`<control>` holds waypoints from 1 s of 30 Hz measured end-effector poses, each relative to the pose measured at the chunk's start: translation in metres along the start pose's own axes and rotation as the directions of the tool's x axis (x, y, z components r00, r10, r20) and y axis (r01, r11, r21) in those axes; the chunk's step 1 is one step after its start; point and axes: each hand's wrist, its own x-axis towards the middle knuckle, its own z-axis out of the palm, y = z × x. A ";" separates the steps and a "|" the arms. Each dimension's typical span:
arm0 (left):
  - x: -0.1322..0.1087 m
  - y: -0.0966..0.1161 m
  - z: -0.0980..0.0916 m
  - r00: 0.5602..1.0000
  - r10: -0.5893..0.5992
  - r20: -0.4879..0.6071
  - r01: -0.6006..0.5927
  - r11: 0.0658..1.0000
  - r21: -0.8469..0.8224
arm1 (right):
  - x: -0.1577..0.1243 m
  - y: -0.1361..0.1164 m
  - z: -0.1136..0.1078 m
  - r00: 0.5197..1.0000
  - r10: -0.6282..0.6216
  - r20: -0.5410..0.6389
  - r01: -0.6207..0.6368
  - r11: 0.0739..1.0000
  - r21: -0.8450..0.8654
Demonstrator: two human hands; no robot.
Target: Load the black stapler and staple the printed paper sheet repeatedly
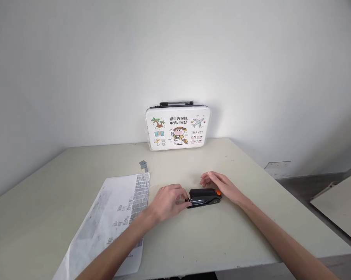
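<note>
A pale wall [105,58] fills the upper part of the view, and before it stands a light greenish table [198,241], whose left side is cut off by the frame. At the right edge a whitish surface [343,208] is only partly in view. On the table's left half lies a printed sheet [121,190]; the left forearm covers part of it, its lower end leaves the picture, and its print is too small to read. The white case [178,130] with cartoon pictures stands upright at the back, near the wall.

The left hand [168,200] has its thumb and fingers almost closed, pinching the front end of the black stapler [205,197]. The right hand [222,184] is half open with curved fingers, just behind the stapler's rear end, and seems to hold nothing; whether it touches the stapler, I cannot tell. So the stapler lies on the table between the two hands, and its front tip is partly hidden by the left fingertips. The smallest things are some grey strips [143,165] beyond the sheet's top corner; their details are hard to make out.
</note>
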 end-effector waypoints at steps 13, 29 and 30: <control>-0.021 -0.028 -0.057 0.984 0.025 0.177 -0.044 0.994 0.105 | -0.003 -0.011 0.000 0.997 0.057 0.047 -0.058 0.998 0.014; 0.030 -0.109 -0.065 0.791 -0.561 -0.246 0.595 0.610 0.523 | -0.001 -0.004 0.000 0.996 0.071 0.052 -0.074 0.996 0.052; 0.032 -0.109 -0.063 0.797 -0.553 -0.243 0.587 0.615 0.525 | 0.000 -0.003 0.000 0.996 0.071 0.054 -0.074 0.996 0.052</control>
